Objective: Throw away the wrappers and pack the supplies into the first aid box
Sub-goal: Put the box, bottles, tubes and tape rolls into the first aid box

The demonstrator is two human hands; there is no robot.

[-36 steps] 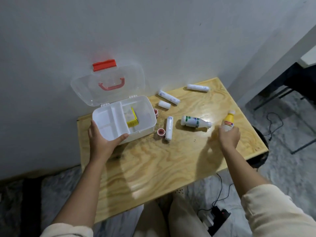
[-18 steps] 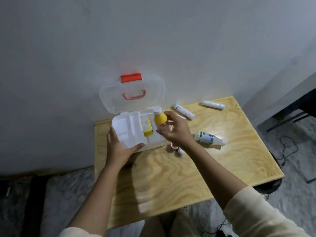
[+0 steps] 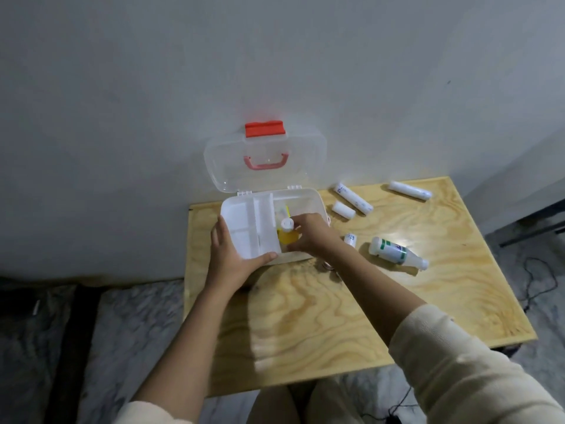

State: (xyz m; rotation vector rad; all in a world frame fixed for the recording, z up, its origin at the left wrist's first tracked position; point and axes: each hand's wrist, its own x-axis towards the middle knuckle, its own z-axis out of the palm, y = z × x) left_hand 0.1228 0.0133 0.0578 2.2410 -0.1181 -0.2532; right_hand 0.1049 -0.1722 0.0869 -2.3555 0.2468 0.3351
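Note:
The white first aid box (image 3: 308, 198) stands open on the wooden table (image 3: 336, 316), its clear lid (image 3: 266, 157) leaning on the wall. My left hand (image 3: 234, 258) grips the box's front left corner. My right hand (image 3: 308, 235) holds a yellow bottle with a white cap (image 3: 287, 232) upright inside the box's right compartment, beside a yellow packet (image 3: 286, 209). To the right on the table lie a white bottle with a green label (image 3: 396, 252) and white bandage rolls (image 3: 353, 198), (image 3: 409, 190), (image 3: 344, 208), (image 3: 350, 239).
The table stands against a grey wall. A tape roll (image 3: 328, 266) peeks out under my right wrist. Cables (image 3: 538, 280) run over the grey floor to the right. My knees are below the table's near edge.
My right hand picked the yellow bottle up from the table's right side, carried it left and lowered it into the box. My left hand stayed on the box.

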